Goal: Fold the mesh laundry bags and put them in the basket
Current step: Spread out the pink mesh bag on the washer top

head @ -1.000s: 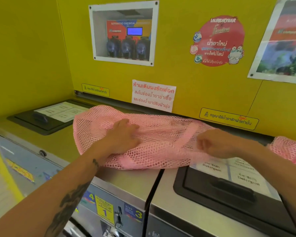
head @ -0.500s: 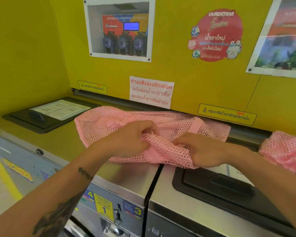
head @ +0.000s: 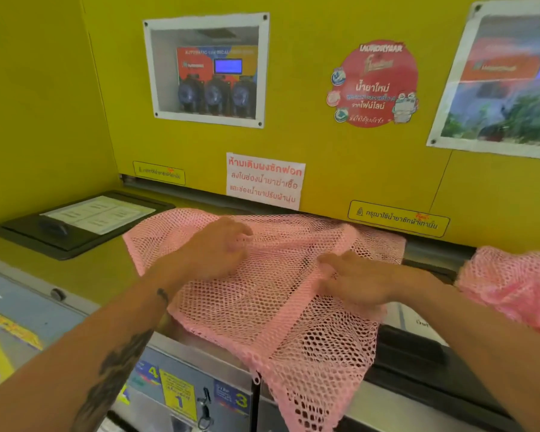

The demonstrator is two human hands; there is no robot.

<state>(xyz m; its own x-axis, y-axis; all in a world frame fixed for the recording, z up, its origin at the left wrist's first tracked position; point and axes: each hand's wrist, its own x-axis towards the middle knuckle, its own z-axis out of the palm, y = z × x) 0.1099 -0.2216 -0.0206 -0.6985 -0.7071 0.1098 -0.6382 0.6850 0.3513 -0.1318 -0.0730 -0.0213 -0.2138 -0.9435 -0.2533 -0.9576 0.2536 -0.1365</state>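
A pink mesh laundry bag [head: 262, 307] lies spread on top of the washing machines, its near corner hanging over the front edge with a small zipper pull showing. My left hand [head: 212, 251] rests on the bag's upper left part and pinches the mesh. My right hand [head: 356, 282] presses flat on the bag's right side, beside a solid pink seam band. A second crumpled pink mesh bag [head: 508, 285] sits at the far right. No basket is in view.
The steel tops of two washing machines [head: 200, 347] run under the bag, with black detergent lids at the left [head: 75, 226] and the right [head: 418, 363]. The yellow wall [head: 325, 169] with stickers stands close behind. The control panel [head: 181, 397] faces me below.
The bag was bunched between both hands half a second ago. Now it is spread open again, with its near corner drawn down over the machine's front edge. Both hands have moved apart.
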